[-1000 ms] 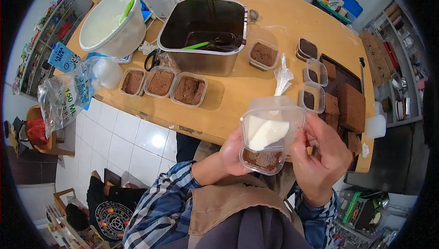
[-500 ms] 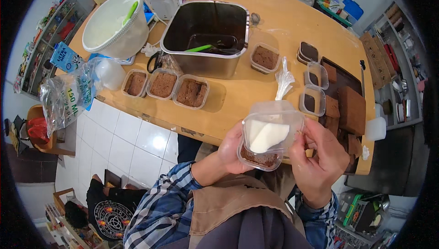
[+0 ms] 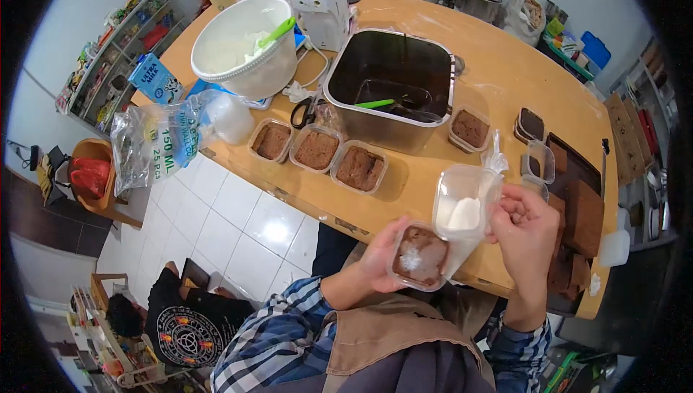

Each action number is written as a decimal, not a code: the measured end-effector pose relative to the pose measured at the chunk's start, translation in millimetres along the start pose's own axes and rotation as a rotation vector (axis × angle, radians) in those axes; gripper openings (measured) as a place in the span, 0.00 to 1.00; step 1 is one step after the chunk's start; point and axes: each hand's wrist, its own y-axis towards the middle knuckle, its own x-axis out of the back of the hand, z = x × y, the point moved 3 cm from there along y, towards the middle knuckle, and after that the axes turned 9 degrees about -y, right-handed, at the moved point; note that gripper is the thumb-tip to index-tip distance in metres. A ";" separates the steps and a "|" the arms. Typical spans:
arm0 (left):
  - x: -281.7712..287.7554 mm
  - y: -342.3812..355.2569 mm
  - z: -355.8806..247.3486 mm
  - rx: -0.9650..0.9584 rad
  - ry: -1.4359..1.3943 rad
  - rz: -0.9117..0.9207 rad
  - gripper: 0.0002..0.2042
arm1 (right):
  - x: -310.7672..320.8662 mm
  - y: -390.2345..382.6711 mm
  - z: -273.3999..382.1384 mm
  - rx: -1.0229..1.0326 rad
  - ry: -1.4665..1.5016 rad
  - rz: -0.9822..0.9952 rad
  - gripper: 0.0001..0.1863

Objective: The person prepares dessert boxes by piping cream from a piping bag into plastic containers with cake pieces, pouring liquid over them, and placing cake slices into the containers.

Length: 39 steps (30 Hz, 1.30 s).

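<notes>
My left hand (image 3: 379, 259) is closed around a small clear plastic tub (image 3: 420, 257) with brown cake in it. The cake's top carries a whitish patch that could be glare. Just above and right of it, my right hand (image 3: 525, 230) pinches the right edge of a clear plastic lid (image 3: 449, 182), tilted and apart from the tub. White shows through the lid; behind it a piping bag (image 3: 494, 156) lies on the table, its twisted end pointing away. Three more tubs of cake, one of them this tub (image 3: 359, 167), stand in a row to the left.
A deep metal pan (image 3: 390, 119) with dark residue and a green-handled spatula stands mid-table. Left are a white bowl (image 3: 216, 61), a milk carton (image 3: 155, 79) and a bag of lids (image 3: 155, 144). Cake blocks (image 3: 583, 216) lie on a dark tray at right. A person (image 3: 189, 332) sits on the floor.
The lid has moved up and right, off the tub, uncovering the cake. My right hand went with it. The table appears shifted right and down as the view turned.
</notes>
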 end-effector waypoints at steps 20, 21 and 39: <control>16.2 -36.9 -41.4 -0.319 -0.040 0.095 0.43 | -46.5 48.1 -53.6 0.083 -0.435 0.118 0.19; 17.1 -34.8 -40.6 -0.300 -0.055 0.114 0.43 | -41.8 37.6 -38.9 0.155 -0.510 0.074 0.22; 6.4 -28.8 -22.4 -0.099 0.340 -0.154 0.32 | -59.1 -35.0 18.3 0.649 -0.389 0.645 0.45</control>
